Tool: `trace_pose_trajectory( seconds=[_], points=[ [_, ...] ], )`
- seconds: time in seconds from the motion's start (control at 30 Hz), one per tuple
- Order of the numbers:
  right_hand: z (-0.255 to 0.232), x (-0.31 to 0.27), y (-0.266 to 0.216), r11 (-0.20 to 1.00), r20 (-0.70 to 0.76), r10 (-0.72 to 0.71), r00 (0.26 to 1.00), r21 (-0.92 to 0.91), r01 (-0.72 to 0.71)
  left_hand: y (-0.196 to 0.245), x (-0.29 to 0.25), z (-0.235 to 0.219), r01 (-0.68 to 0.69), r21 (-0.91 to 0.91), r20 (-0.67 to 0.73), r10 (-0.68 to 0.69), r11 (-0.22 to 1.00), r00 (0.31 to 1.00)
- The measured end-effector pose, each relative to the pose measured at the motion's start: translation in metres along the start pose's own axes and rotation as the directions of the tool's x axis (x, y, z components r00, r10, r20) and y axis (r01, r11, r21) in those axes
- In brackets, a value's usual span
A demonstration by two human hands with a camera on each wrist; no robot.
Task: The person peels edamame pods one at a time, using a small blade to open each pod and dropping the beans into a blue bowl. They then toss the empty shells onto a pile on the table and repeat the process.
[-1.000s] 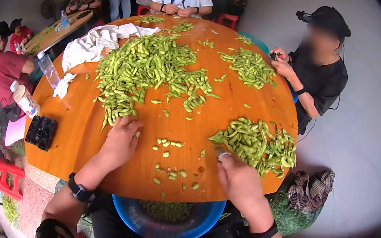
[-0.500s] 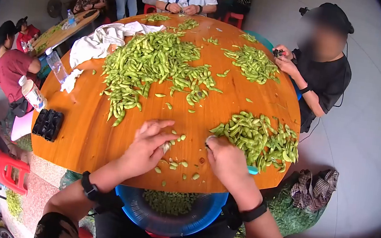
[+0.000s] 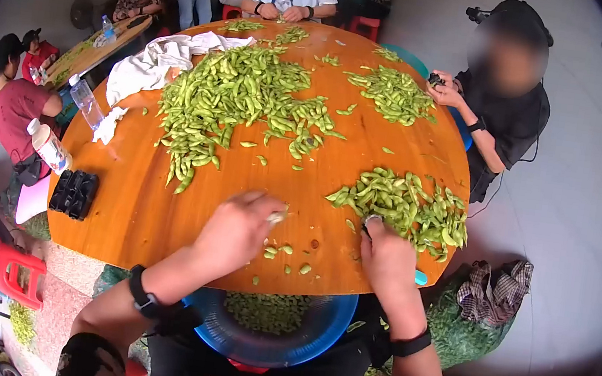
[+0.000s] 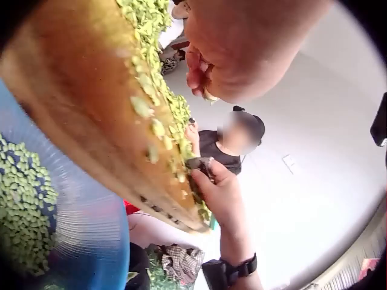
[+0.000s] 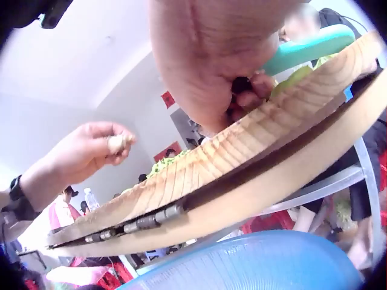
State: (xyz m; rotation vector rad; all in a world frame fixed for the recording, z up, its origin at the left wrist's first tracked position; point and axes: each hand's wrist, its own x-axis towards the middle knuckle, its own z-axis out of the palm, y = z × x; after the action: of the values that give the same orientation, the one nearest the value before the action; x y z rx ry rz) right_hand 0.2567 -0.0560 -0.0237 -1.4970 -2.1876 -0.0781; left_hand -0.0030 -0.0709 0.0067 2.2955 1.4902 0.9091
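Observation:
My left hand hovers over the near part of the table with its fingers curled in toward the thumb. Between them shows a small pale thing, its kind unclear. A few shelled green beans lie on the wood just right of this hand. My right hand grips a tool with a turquoise handle; the handle sticks out behind the fist, and a dark end shows at thumb and forefinger. A pile of green soybean pods lies right beyond that hand.
A larger pod heap covers the table's middle left. White cloth, bottles and a black tray line the left edge. Below the near edge sits a blue basin of shelled beans. People sit at the right and far side.
My left hand has come from the big heap's edge toward me and right, over the loose beans; its spread fingers have curled. Fewer beans show there. The right hand shifted right with the tool.

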Motion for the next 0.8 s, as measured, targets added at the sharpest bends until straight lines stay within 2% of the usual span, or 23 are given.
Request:
trace_pose_trajectory(
  seconds=[0.07, 0.1, 0.17, 0.23, 0.3, 0.33, 0.37, 0.43, 0.47, 0.5, 0.57, 0.63, 0.7, 0.73, 0.8],
  points=[
    [0.006, -0.001, -0.002, 0.999, -0.021, 0.003, 1.000, -0.043, -0.004, 0.021, 0.023, 0.004, -0.036, -0.153, 0.091, 0.051, 0.988, 0.995],
    [0.009, -0.001, -0.003, 0.997, 0.007, 0.041, 0.999, -0.061, -0.040, 0.020, 0.031, 0.010, -0.037, -0.154, 0.090, 0.052, 0.987, 0.995],
    [0.014, -0.004, -0.004, 0.994, 0.035, 0.077, 0.996, -0.081, -0.074, 0.012, 0.045, 0.024, -0.204, -0.162, -0.019, 0.203, 0.966, 0.979],
    [0.018, -0.009, -0.003, 0.994, -0.098, 0.018, 0.995, -0.105, -0.029, -0.004, 0.043, 0.014, -0.186, -0.104, 0.029, 0.190, 0.977, 0.981],
    [0.020, -0.010, 0.000, 0.996, -0.119, 0.008, 0.993, -0.093, -0.019, -0.036, 0.031, 0.008, -0.131, -0.082, 0.118, 0.140, 0.988, 0.983],
    [0.018, -0.009, -0.001, 0.995, -0.104, 0.013, 0.995, -0.095, -0.023, -0.054, 0.022, 0.012, -0.043, -0.118, 0.181, 0.064, 0.992, 0.981],
    [0.018, -0.009, -0.002, 0.995, -0.087, 0.018, 0.996, -0.098, -0.027, -0.061, 0.016, 0.017, -0.045, -0.116, 0.189, 0.066, 0.992, 0.980],
    [0.017, -0.009, -0.002, 0.995, -0.095, 0.017, 0.995, -0.099, -0.026, -0.059, 0.009, 0.020, -0.198, -0.162, 0.181, 0.227, 0.967, 0.957],
    [0.017, -0.009, -0.002, 0.994, -0.102, 0.011, 0.995, -0.103, -0.021, -0.052, 0.004, 0.023, -0.106, -0.181, 0.189, 0.140, 0.978, 0.972],
    [0.018, -0.010, -0.002, 0.995, -0.100, 0.010, 0.995, -0.101, -0.020, -0.045, 0.003, 0.023, -0.104, -0.180, 0.189, 0.138, 0.978, 0.972],
    [0.019, -0.010, -0.001, 0.996, -0.104, 0.012, 0.995, -0.091, -0.022, -0.037, 0.001, 0.025, -0.180, -0.245, 0.228, 0.237, 0.953, 0.944],
    [0.019, -0.011, -0.001, 0.996, -0.117, 0.007, 0.993, -0.083, -0.017, -0.041, -0.007, 0.027, -0.185, -0.289, 0.233, 0.257, 0.939, 0.938],
    [0.019, -0.011, -0.001, 0.997, -0.130, 0.010, 0.992, -0.072, -0.019, -0.045, -0.015, 0.027, 0.001, -0.483, 0.312, 0.170, 0.876, 0.935],
    [0.019, -0.011, -0.001, 0.997, -0.119, 0.011, 0.993, -0.070, -0.019, -0.041, -0.021, 0.027, 0.005, -0.483, 0.317, 0.170, 0.876, 0.933],
    [0.020, -0.012, 0.000, 0.997, -0.110, 0.011, 0.994, -0.070, -0.019, -0.024, -0.029, 0.025, -0.030, -0.535, 0.235, 0.183, 0.844, 0.955]
  ],
)
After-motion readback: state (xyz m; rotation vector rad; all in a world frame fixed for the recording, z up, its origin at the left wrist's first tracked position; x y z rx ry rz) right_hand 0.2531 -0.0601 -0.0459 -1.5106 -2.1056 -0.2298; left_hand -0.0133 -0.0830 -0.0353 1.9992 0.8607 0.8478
